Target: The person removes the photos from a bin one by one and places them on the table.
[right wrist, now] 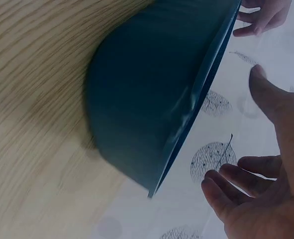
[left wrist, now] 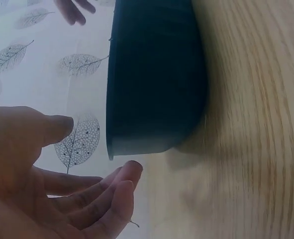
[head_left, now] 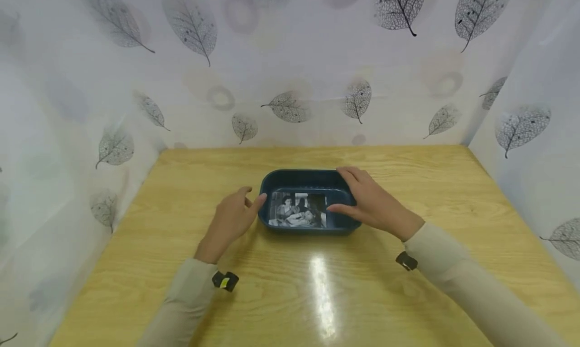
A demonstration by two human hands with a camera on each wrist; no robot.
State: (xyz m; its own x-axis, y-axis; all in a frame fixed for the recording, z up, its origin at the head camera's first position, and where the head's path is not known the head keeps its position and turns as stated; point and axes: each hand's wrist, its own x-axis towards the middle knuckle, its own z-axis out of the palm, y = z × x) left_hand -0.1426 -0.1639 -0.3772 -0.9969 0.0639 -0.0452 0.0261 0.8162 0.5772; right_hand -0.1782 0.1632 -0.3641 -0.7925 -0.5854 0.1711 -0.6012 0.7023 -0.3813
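Left grip (head_left: 231, 215) beside tray (head_left: 299, 179), photo (head_left: 297, 211) inside

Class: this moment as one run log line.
dark blue rounded rectangular tray: on yellow wooden table; rectangular monochrome picture: inside; left hand: by left end; right hand: over right end

Before you stretches a yellowish, wood-grained tabletop (head_left: 199, 170) with a glossy surface, a bright streak of reflected light (head_left: 322, 296) running toward you. Directly on it, you have a deep, dark teal rectangular tray (head_left: 308, 231) with rounded corners, standing upright, its long side facing you.
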